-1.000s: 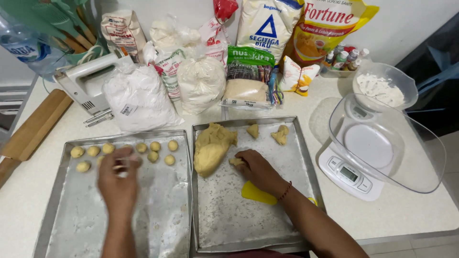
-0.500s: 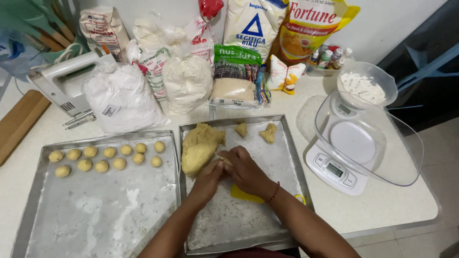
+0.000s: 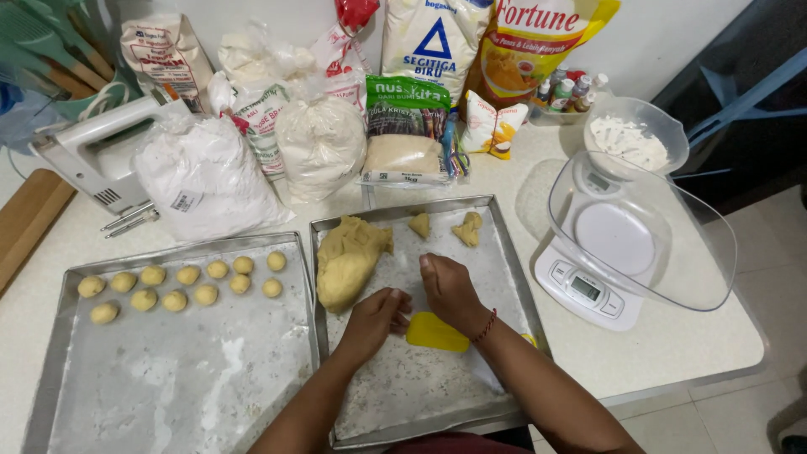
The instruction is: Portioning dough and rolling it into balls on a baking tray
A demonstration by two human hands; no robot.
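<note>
From the head camera, both hands are working over the right tray (image 3: 504,252). The left hand (image 3: 376,318) is curling shut, contents hidden; the right hand (image 3: 450,290) is lying half-open, its grip unclear. The dough lump (image 3: 346,259) is sitting just beyond the left fingers, the yellow scraper (image 3: 435,333) just beneath both hands.

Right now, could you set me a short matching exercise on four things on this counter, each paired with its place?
Things:
1. dough balls
2. big dough lump
3. yellow scraper
4. clear bowl

Places:
A. on the kitchen scale
B. upper left of the right tray
C. in rows on the left tray
D. on the right tray, partly under the right hand

Pairs: 1-C, 2-B, 3-D, 4-A
</note>
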